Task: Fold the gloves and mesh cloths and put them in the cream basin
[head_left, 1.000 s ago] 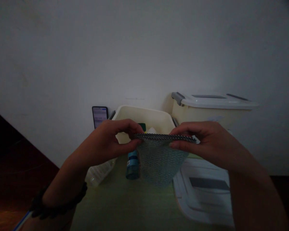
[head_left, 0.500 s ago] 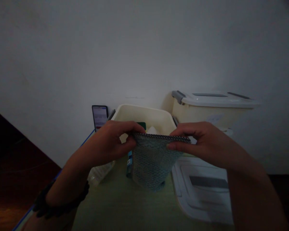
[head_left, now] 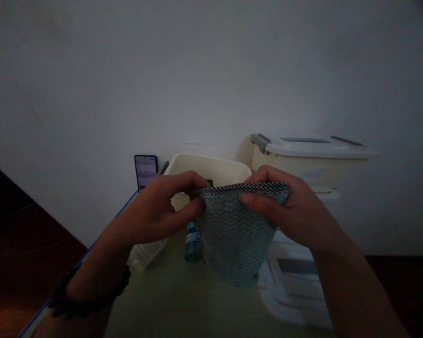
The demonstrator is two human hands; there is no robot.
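Observation:
Between my two hands hangs a light blue-green textured cloth [head_left: 238,234] with a black-and-white checked edge along its top. My left hand [head_left: 169,204] pinches the upper left corner between thumb and fingers. On the other side my right hand [head_left: 285,199] grips the top edge, its thumb on the front and its fingers behind. Behind the cloth stands an open cream storage bin [head_left: 211,164], partly covered by it; something green shows inside. Just left of the cloth is a small blue-teal bottle [head_left: 193,244].
A phone [head_left: 146,172] leans on the wall at the left. Under my left wrist lies a clear plastic packet or bottle [head_left: 146,253]. A lidded cream bin [head_left: 310,164] stands at the back right. A white lid [head_left: 292,291] with a grey handle lies on the greenish table [head_left: 183,300].
The cloth has come slightly up and right, its checked edge tipping into fuller view. My right hand has shifted its grip, and more of the blue bottle now shows.

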